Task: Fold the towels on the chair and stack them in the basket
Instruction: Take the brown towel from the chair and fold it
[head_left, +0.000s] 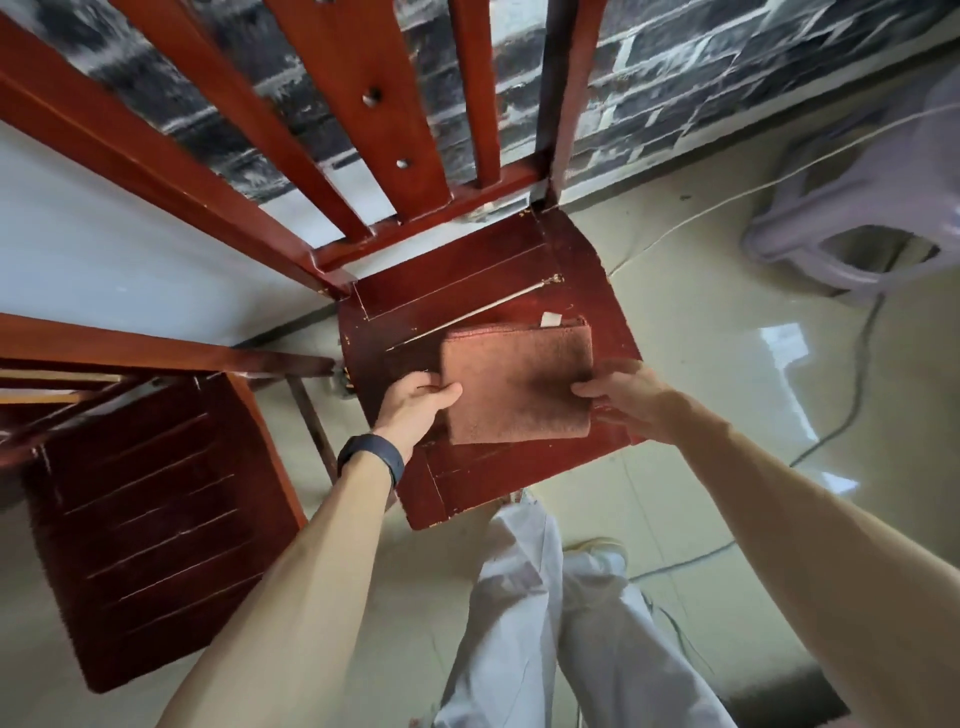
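A folded brown towel (517, 382) lies flat on the seat of a red-brown wooden chair (467, 280), a small white label showing at its far edge. My left hand (415, 408) grips the towel's left edge, thumb on top and fingers under it. My right hand (626, 397) pinches the right edge the same way. No basket is in view.
A second wooden chair (150, 525) stands to the left, its seat bare. A pale plastic stool (872, 208) sits on the glossy tiled floor at the upper right, with cables trailing across the floor. A dark brick wall runs behind the chairs. My white trousers (550, 623) are below.
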